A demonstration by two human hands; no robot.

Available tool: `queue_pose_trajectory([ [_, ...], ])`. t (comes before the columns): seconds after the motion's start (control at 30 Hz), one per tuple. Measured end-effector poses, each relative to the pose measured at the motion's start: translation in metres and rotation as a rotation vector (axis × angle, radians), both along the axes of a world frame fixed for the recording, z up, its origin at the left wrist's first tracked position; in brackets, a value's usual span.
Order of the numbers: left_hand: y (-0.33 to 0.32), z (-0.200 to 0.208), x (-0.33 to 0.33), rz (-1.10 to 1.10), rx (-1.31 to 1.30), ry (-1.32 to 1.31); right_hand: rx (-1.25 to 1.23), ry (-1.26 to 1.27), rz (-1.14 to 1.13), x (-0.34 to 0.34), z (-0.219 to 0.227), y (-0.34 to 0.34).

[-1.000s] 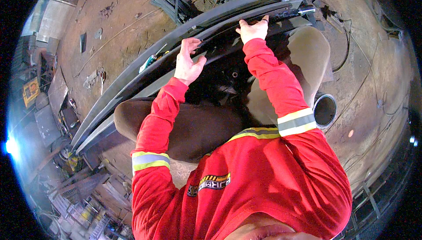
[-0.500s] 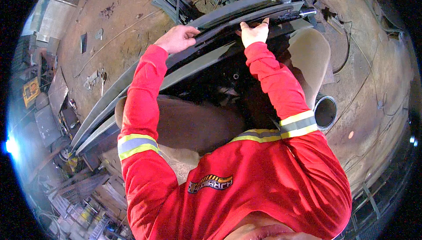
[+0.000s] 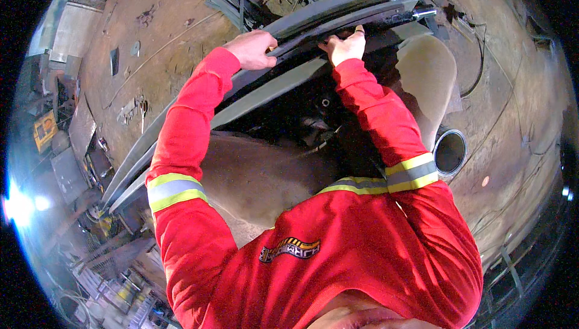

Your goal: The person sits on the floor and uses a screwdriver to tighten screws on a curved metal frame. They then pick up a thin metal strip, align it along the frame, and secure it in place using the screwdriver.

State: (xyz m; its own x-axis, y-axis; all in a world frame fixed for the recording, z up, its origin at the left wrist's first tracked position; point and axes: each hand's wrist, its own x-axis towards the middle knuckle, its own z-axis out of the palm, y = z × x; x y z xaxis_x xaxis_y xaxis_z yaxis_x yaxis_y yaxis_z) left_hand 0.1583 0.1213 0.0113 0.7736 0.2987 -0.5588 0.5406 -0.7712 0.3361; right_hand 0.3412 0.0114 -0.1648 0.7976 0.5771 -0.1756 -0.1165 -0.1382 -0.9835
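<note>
A long, dark metal beam (image 3: 289,44) with pale flange edges lies across in front of me, running from upper right to lower left. My left hand (image 3: 252,50) is curled over its near side, the fingertips bent in and partly hidden. Farther right, my right hand (image 3: 346,47) grips the same beam; thumb and one raised finger stand apart, while the other fingers are out of sight behind the metal. Near the beam's right end lies a dark rod-like tool with a shiny tip (image 3: 424,13). I cannot make out its kind.
Bundles of thin dark metal strips (image 3: 238,3) lie beyond the beam. An open round metal pipe or can (image 3: 450,151) stands right of my knee. Scissor-like metal pieces (image 3: 143,109) and scraps lie on the brown floor (image 3: 175,3). A yellow box (image 3: 45,129) sits at left among clutter.
My left hand has shifted slightly right along the beam, its elbow moving outward. My right hand has moved a little left and down, its thumb now showing more. A bright light at left has grown.
</note>
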Motion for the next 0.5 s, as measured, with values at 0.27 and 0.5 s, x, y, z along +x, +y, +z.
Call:
queue_pose_trajectory([
  [0.27, -0.012, -0.012, -0.023, 0.112, 0.048, -0.158, -0.059, 0.135, -0.029, -0.015, 0.039, 0.007],
  [0.5, -0.027, -0.017, -0.028, 0.159, 0.178, -0.297, -0.075, 0.183, -0.028, -0.014, 0.049, 0.002],
])
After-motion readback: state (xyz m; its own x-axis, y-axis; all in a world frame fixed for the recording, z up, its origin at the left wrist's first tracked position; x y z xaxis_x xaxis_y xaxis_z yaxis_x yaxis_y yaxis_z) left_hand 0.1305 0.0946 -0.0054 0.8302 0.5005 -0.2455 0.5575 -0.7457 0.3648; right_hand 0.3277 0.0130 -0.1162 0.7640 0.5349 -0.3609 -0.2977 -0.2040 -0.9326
